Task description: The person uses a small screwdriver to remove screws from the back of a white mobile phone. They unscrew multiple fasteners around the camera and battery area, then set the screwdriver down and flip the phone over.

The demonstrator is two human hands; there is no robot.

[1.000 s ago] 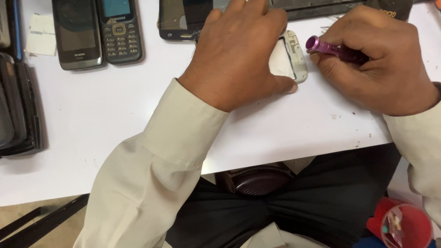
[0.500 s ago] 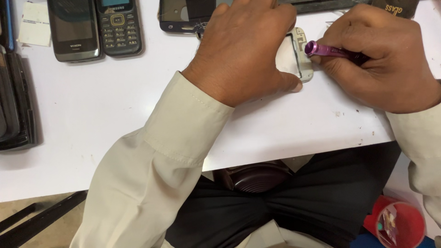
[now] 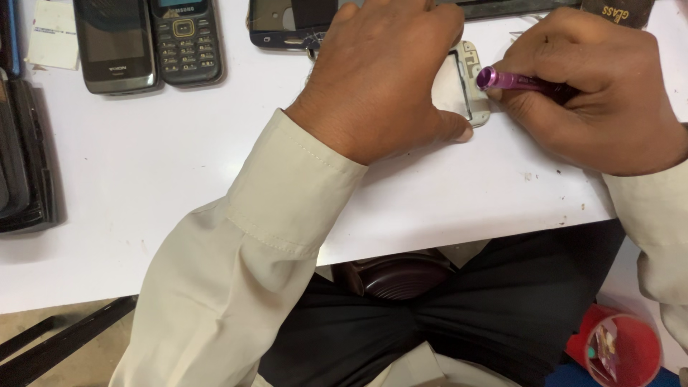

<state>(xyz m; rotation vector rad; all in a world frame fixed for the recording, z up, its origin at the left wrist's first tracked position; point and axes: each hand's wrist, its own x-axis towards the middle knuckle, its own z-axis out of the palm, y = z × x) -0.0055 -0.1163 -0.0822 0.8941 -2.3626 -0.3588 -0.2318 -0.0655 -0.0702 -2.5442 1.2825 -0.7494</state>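
While flat on the white phone frame (image 3: pixel 469 86), left hand (image 3: pixel 383 79) fingers spread; right hand (image 3: pixel 598 93) fingers clenched around purple screwdriver (image 3: pixel 512 79)

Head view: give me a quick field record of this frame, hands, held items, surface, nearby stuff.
surface: white table
left hand: left hand pressed flat on a white phone frame, covering most of it
right hand: right hand gripping a purple screwdriver, its end at the frame's edge
top left: two dark keypad phones lying side by side, a paper slip beside them
top centre: dark phone panel, partly hidden
left edge: stack of black cases
lower right: red cup below table level
tip contact: hidden by the hand
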